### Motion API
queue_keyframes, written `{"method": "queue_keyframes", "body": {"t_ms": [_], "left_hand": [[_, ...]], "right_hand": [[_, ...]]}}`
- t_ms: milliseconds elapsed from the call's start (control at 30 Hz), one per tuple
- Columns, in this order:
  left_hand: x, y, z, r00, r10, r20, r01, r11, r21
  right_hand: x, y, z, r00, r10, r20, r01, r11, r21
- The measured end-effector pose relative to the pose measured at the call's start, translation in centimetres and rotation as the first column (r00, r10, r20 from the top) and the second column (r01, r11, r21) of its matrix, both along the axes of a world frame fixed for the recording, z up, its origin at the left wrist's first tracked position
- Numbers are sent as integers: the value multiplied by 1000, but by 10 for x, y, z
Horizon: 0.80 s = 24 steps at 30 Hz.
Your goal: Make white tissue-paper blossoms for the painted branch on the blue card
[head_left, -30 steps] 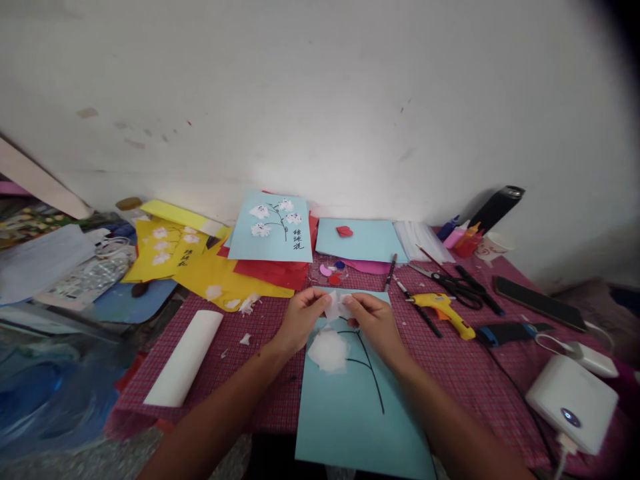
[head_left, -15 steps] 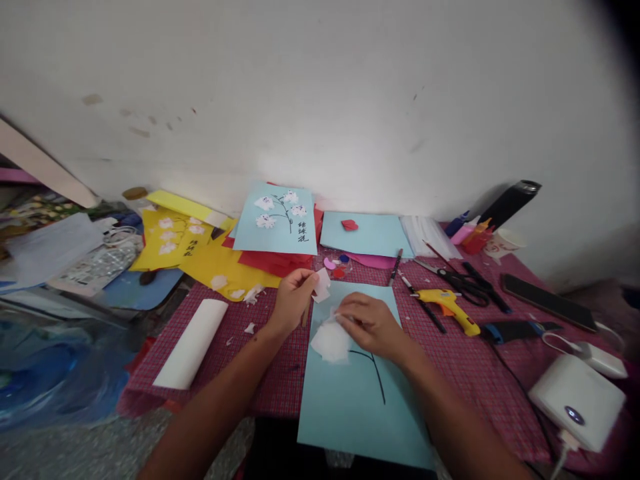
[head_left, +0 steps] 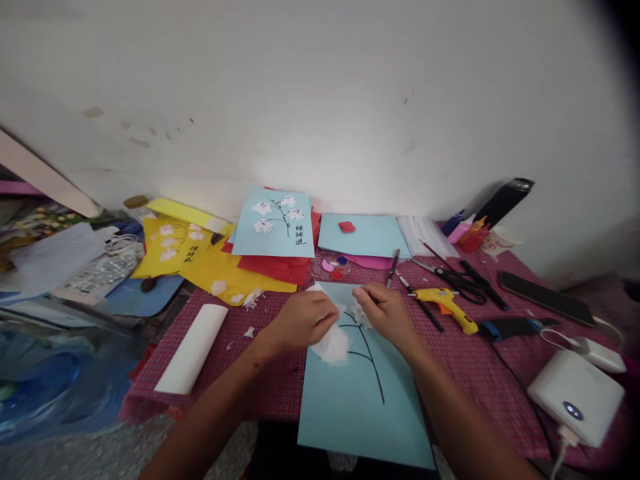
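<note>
A light blue sheet [head_left: 360, 413] lies before me, bearing a black drawn stem [head_left: 369, 348] with side branches. White tissue paper [head_left: 333, 345] sits at the end of the lowest branch. Over the tissue's upper edge is my left hand [head_left: 305, 319], its fingers pinched together, their contents hidden. A corner of white paper [head_left: 316, 287] shows just behind its knuckles; whether the hand holds it cannot be made out. My right hand [head_left: 387, 315] is closed, thumb against the fingers, above the sheet's upper right. A small white patch [head_left: 359, 317] shows beside it, partly covered.
A finished flower picture [head_left: 274, 227] leans at the back on red and yellow paper. To the right lie a yellow glue gun [head_left: 445, 308], scissors [head_left: 463, 287], pens and a power bank [head_left: 575, 400]. A white paper roll [head_left: 193, 350] lies at left.
My left hand has turned palm down and moved over the tissue. My right hand has moved right, off the tissue, uncovering the upper branches.
</note>
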<state>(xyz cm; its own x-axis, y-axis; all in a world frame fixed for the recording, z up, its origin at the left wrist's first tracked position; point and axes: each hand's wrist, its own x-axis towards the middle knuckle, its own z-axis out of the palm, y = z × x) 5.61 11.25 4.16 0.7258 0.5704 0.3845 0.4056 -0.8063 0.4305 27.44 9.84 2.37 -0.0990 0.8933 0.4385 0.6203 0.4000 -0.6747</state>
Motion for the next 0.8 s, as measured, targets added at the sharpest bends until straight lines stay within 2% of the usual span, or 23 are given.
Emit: {"method": "queue_keyframes", "body": {"t_ms": [100, 167, 233, 300, 367, 467, 633, 800], "left_hand": [[-1, -14, -5, 952, -121, -280, 144, 988, 61], [-6, -16, -6, 932, -180, -314, 191, 982, 2], [-13, -10, -7, 948, -146, -284, 139, 989, -43], [-18, 3, -9, 965, 1, -263, -6, 1000, -17], [-19, 18, -13, 956, 88, -280, -88, 996, 12], [-14, 32, -22, 943, 106, -315, -105, 994, 23], [-6, 44, -38, 918, 150, -368, -136, 989, 62], [-5, 51, -44, 918, 166, -360, -165, 986, 33]], "right_hand": [[1, 0, -3, 999, -30, -44, 30, 1000, -2], [-1, -2, -2, 999, -18, -45, 18, 1000, -5], [-3, -3, -1, 999, 1, -42, -1, 1000, 0], [-6, -3, 0, 999, 17, -40, -17, 1000, 3], [-8, -3, 0, 999, 23, -38, -22, 1000, 7], [-9, -3, -2, 999, 30, -39, -30, 1000, 10], [-11, -4, -2, 999, 45, -22, -44, 999, 5], [-12, -6, -1, 999, 45, -10, -45, 999, -16]]}}
